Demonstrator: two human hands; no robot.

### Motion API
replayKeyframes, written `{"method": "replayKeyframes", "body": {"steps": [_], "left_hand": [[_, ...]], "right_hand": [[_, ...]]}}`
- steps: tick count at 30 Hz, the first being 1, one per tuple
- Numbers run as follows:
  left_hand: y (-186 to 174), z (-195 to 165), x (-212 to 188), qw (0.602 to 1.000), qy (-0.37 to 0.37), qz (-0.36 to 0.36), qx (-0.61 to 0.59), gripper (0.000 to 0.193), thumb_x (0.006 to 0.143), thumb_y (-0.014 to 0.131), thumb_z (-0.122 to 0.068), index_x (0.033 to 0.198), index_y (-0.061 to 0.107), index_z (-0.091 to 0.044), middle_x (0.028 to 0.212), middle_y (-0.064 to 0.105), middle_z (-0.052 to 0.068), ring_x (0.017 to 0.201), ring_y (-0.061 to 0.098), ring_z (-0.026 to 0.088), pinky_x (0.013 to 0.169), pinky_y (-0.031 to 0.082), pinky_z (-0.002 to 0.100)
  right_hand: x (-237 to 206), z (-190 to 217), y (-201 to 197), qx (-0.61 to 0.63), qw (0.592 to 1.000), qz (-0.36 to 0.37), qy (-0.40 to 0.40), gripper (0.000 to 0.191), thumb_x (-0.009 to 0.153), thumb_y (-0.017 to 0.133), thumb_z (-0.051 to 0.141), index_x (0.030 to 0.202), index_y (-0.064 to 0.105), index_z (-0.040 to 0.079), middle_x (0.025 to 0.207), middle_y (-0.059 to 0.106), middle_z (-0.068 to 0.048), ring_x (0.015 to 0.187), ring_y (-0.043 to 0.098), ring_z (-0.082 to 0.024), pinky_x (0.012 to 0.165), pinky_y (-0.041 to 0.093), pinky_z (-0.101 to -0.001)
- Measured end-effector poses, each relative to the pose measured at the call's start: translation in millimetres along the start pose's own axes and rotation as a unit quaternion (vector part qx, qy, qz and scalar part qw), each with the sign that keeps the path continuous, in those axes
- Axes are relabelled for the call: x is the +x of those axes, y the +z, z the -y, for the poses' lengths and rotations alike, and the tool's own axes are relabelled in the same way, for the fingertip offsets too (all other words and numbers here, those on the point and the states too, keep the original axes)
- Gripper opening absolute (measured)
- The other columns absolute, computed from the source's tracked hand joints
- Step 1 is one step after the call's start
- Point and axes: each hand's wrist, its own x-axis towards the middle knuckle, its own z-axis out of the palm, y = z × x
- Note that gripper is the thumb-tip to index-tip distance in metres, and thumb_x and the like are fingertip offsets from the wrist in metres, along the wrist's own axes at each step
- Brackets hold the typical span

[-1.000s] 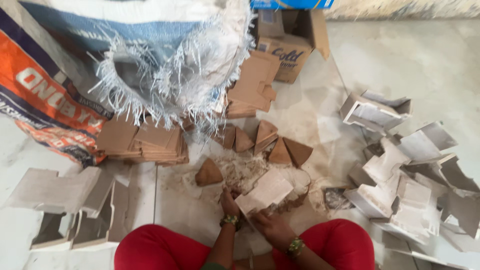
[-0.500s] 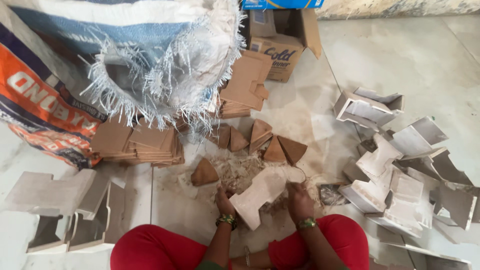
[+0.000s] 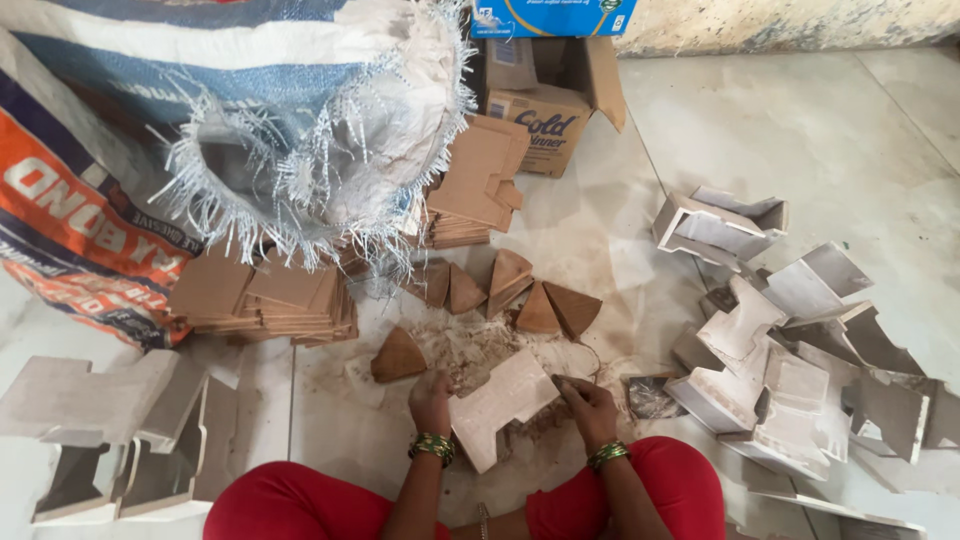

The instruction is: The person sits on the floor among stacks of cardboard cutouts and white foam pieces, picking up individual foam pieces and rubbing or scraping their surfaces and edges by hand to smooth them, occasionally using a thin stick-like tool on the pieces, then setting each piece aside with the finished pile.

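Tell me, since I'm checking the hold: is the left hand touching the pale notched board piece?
Touching. The head view shows the left hand with its fingers closed on the left edge of the pale notched board piece; no gap shows.

2 hands [image 3: 432, 400], 6 brown wedges [image 3: 398, 355]

White notched board piece [image 3: 503, 403]: a second ago tilted up near your wrists; now lying flatter, farther out over the dusty floor. Your right hand [image 3: 588, 405]: shifted from under the piece to its right edge (fingers curled on it). Your left hand [image 3: 432, 400]: moved from behind the piece to its left edge.
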Motion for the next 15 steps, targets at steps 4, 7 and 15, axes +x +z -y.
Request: {"method": "replayKeyframes", "body": {"steps": [4, 7, 15], "left_hand": [[-3, -7, -5, 0.939, 0.069, 0.117, 0.316, 0.030, 0.087, 0.074, -0.033, 0.090, 0.069, -0.004, 0.086, 0.072, 0.015, 0.078, 0.069, 0.030, 0.073, 0.054, 0.039], [-11, -11, -6, 0.875, 0.135, 0.242, 0.398, 0.037, 0.076, 0.082, -0.037, 0.097, 0.073, -0.008, 0.098, 0.075, 0.014, 0.091, 0.070, 0.033, 0.080, 0.055, 0.042], [-29, -6, -11, 0.861, 0.140, 0.309, 0.379, 0.084, 0.060, 0.090, -0.049, 0.130, 0.062, -0.013, 0.125, 0.070, 0.010, 0.115, 0.068, 0.028, 0.102, 0.053, 0.041]], "right_hand": [[-3, 2, 6, 0.042, 0.998, 0.005, 0.035, 0.029, 0.095, 0.068, 0.015, 0.117, 0.076, -0.002, 0.094, 0.076, -0.006, 0.078, 0.068, -0.012, 0.068, 0.055, -0.0266], [-3, 5, 7, 0.077, 0.995, 0.007, 0.063, 0.029, 0.094, 0.069, 0.014, 0.118, 0.075, -0.002, 0.093, 0.075, -0.005, 0.077, 0.068, -0.012, 0.069, 0.056, -0.0256], [-9, 4, 8, 0.148, 0.977, 0.150, 0.007, 0.033, 0.094, 0.076, 0.005, 0.126, 0.076, -0.001, 0.092, 0.072, -0.001, 0.070, 0.058, -0.007, 0.059, 0.046, -0.0236]]}}
